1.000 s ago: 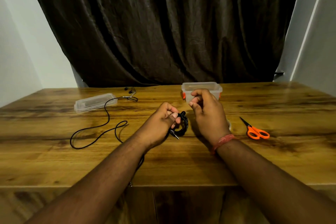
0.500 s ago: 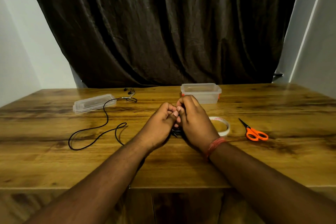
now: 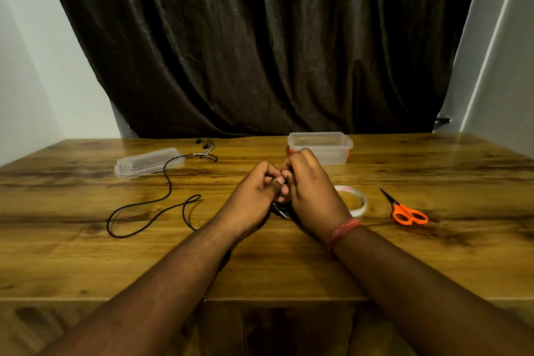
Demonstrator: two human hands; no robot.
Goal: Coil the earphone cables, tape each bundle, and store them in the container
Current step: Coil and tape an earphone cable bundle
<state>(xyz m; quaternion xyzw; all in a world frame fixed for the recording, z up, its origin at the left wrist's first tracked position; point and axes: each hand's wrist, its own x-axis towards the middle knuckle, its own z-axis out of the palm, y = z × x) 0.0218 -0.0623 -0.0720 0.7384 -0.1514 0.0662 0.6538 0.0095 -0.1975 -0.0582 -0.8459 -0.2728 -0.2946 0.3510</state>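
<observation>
My left hand (image 3: 254, 193) and my right hand (image 3: 310, 193) meet fingertip to fingertip at the table's middle, both closed around a coiled black earphone bundle (image 3: 279, 210); only its plug end shows below the fingers. A second black earphone cable (image 3: 167, 182) lies loose on the left, its earbuds near the back edge. The clear plastic container (image 3: 320, 147) stands open just beyond my hands. A roll of white tape (image 3: 355, 202) lies partly behind my right hand.
The container's clear lid (image 3: 148, 162) lies at the back left. Orange-handled scissors (image 3: 404, 211) rest to the right of the tape. The wooden table (image 3: 433, 254) ends near my forearms; a dark curtain hangs behind it.
My right hand came down and left from in front of the container to join my left hand over the bundle, which is now mostly covered. The tape roll is now visible.
</observation>
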